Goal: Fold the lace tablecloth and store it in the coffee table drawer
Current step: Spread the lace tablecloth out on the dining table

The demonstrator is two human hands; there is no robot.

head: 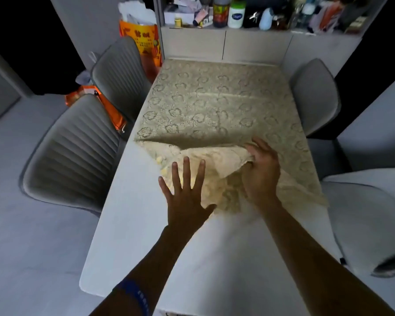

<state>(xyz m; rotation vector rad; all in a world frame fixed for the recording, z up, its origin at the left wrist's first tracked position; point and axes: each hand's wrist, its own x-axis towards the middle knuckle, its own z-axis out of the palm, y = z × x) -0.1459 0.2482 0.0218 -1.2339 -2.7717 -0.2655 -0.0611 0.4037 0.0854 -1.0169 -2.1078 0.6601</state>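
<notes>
The left hand (187, 197) is wide open in the middle of the frame, with all its fingers spread out. It is flat, palm down, right at the near edge of the lace tablecloth (214, 106). It looks like it is pressing on the bunched cloth, but it is hard to tell if it really touches. It holds nothing.

The right hand (261, 169) is just to the right of it. Its thumb and fingers are curled around a fold of the cloth and grip it. The pinched part is lifted up off the table into a soft hump between the two hands. The hands are near each other but not touching.

The tablecloth is cream with flower shapes. Most of it lies flat on the far half of the white table (128, 236), in the middle and upper part of the frame. The near half of the table is bare.

A blue band (135, 295) sits on the left arm at the bottom of the frame.

Two grey chairs (78, 153) stand on the left side, and another grey chair (315, 94) is on the right. An orange bag (146, 44) stands at the upper left, behind the far chair. A shelf (249, 14) at the top is packed with bottles and small things.
</notes>
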